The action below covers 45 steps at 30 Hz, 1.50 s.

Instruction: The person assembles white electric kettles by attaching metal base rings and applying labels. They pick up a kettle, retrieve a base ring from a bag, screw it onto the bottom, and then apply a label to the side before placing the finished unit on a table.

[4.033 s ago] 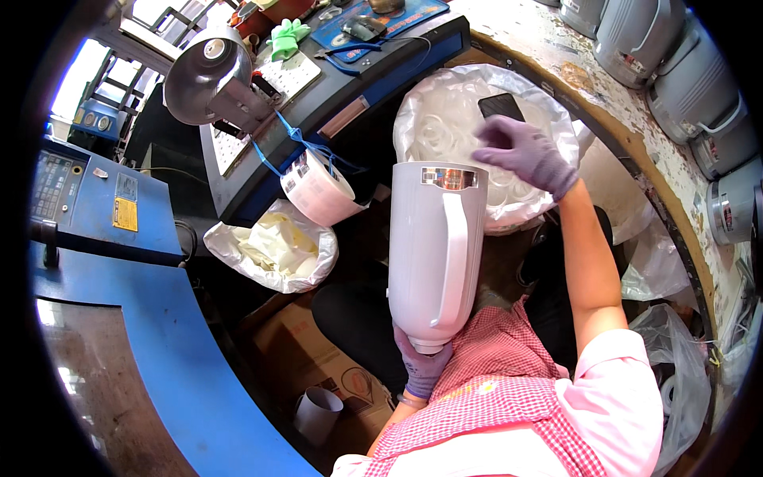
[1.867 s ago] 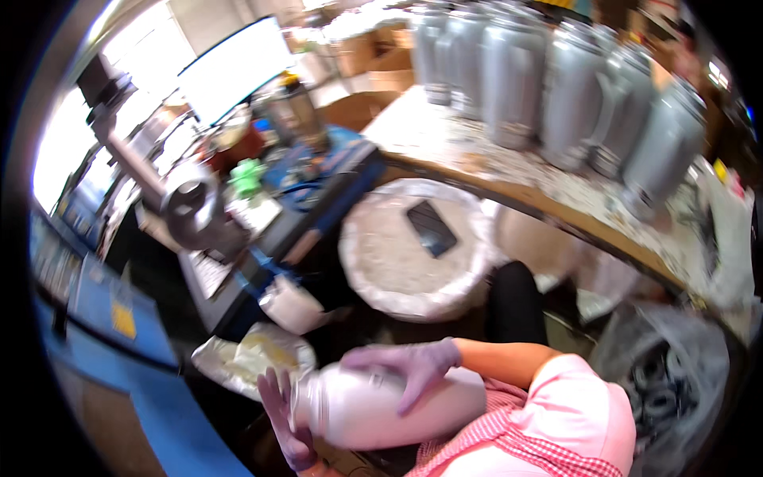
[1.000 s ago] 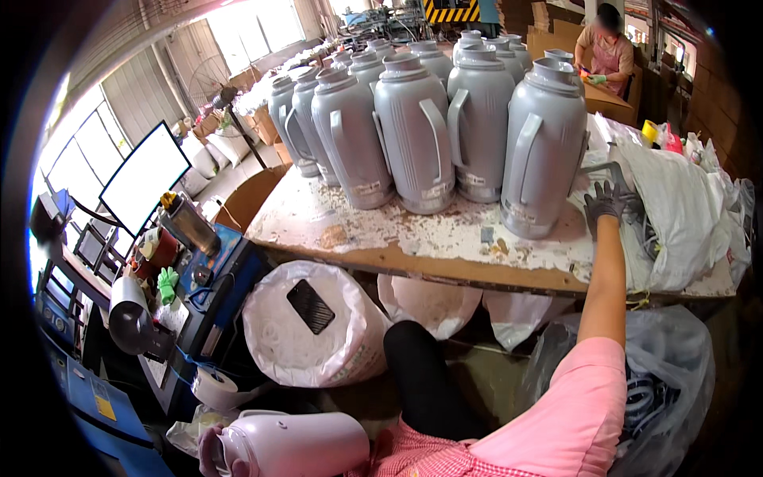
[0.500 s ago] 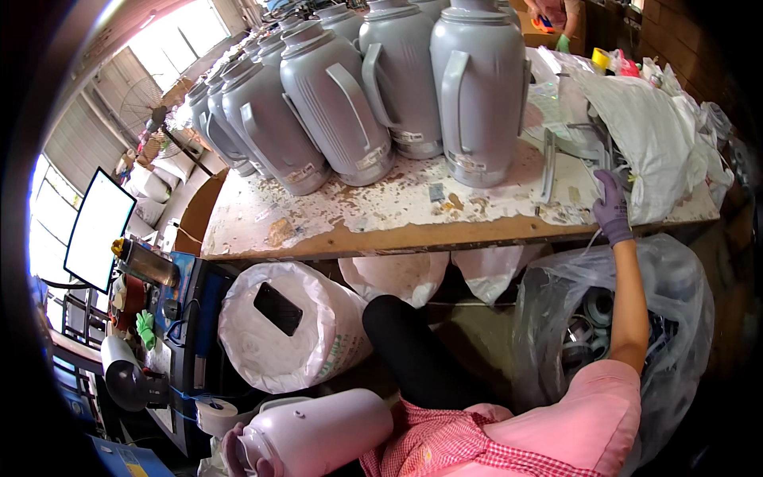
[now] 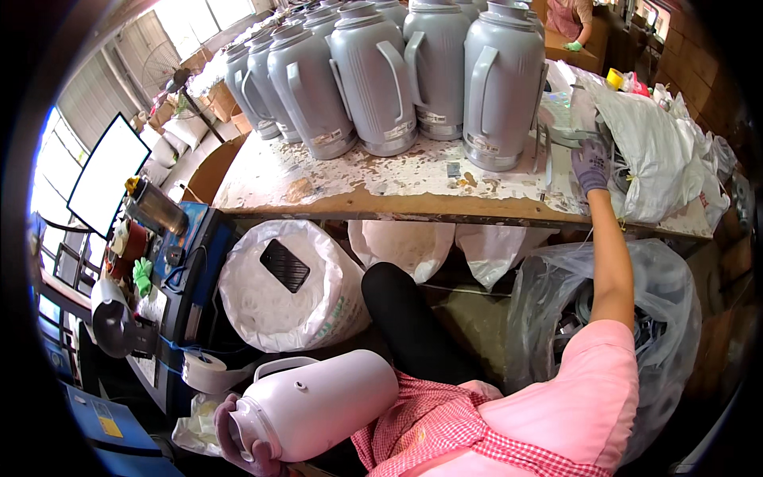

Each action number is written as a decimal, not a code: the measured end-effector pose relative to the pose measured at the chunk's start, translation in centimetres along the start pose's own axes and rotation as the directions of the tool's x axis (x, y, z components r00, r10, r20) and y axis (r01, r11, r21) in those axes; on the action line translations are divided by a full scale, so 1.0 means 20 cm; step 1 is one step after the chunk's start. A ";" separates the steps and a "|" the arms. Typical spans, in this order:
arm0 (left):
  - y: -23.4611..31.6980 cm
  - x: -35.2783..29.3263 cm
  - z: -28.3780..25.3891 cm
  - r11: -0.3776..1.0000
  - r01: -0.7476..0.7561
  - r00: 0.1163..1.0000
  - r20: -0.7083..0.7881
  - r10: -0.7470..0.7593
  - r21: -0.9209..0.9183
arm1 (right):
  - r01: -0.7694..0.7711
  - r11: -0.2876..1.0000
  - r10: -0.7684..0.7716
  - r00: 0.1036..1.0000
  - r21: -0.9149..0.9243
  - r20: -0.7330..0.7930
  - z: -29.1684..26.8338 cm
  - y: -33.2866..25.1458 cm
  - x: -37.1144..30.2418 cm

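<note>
A workbench (image 5: 373,176) with chipped white paint and a bare brown front edge carries a white woven sack (image 5: 658,151). Left of the sack, grey handled thermos bodies (image 5: 373,83) stand upright, crowded together. Just beside its left edge lies a curved grey plastic piece (image 5: 572,136); slightly farther left, a slim grey strip (image 5: 549,159); farther left again, a small flat grey square (image 5: 454,170).

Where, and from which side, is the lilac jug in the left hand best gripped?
Probably by the side handle, from the far side: the lilac jug lies tipped, its handle bowing outward there, while the left hand occupies the mouth end.
</note>
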<state>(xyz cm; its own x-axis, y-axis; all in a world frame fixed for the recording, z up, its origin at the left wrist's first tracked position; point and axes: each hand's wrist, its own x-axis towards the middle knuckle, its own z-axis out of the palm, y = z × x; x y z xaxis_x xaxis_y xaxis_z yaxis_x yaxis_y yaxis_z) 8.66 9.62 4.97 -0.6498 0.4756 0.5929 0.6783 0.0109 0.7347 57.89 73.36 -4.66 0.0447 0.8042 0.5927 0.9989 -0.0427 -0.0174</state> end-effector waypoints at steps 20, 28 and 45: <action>-0.08 -0.26 -0.03 0.980 -0.157 0.987 -0.014 0.160 0.121 | 0.269 -0.002 0.451 0.860 0.963 -0.239 -0.40 -0.46 0.03; 0.03 -0.43 0.11 0.954 -0.293 0.937 0.217 0.273 0.067 | -0.491 -0.631 -0.553 0.828 0.601 0.096 -1.15 -1.36 -1.35; -0.02 -0.34 -0.04 0.915 -0.138 0.944 0.229 0.237 -0.378 | -0.938 -0.124 -0.992 0.127 0.324 -0.012 -1.44 -1.85 -1.95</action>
<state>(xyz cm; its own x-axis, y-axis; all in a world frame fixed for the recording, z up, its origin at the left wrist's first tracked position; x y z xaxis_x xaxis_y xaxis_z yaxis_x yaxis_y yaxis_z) 12.58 5.58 0.91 -0.3744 0.6527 0.6586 0.5810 -0.3884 0.7152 18.89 26.57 -3.87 -0.9852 0.1377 0.1022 -0.1623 -0.5571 -0.8144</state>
